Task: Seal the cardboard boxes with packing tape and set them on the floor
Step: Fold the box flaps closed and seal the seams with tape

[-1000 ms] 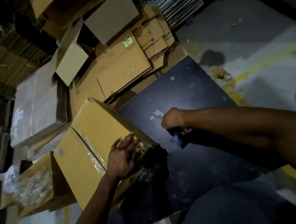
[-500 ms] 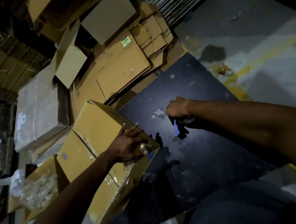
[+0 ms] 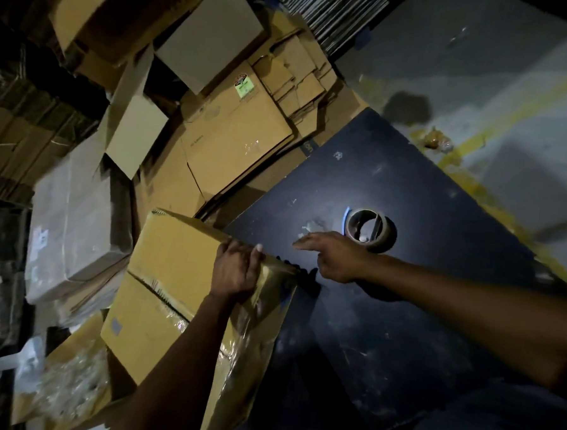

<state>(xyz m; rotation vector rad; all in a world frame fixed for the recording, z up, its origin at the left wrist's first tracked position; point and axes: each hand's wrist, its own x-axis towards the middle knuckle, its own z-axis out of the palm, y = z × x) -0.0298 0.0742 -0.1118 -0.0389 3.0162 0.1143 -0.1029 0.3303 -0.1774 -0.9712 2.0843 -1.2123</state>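
A yellow-brown cardboard box [image 3: 174,275] with clear tape along its seam and side hangs off the left edge of the dark table [image 3: 401,319]. My left hand [image 3: 236,271] grips the box's upper right edge, fingers curled over it. My right hand [image 3: 336,253] hovers over the table just right of the box, fingers stretched out toward it and holding nothing. A roll of packing tape [image 3: 371,229] lies flat on the table just behind my right hand.
Flattened cartons [image 3: 236,140] and folded boxes lie stacked behind the table. A wrapped grey box [image 3: 74,223] sits to the left. An open box with clear plastic [image 3: 66,381] lies at lower left. Grey floor with a yellow line [image 3: 511,105] is at right.
My right hand has let go of the tape roll, which now lies on the table, and reaches toward the box. My left hand has shifted up to the box's edge.
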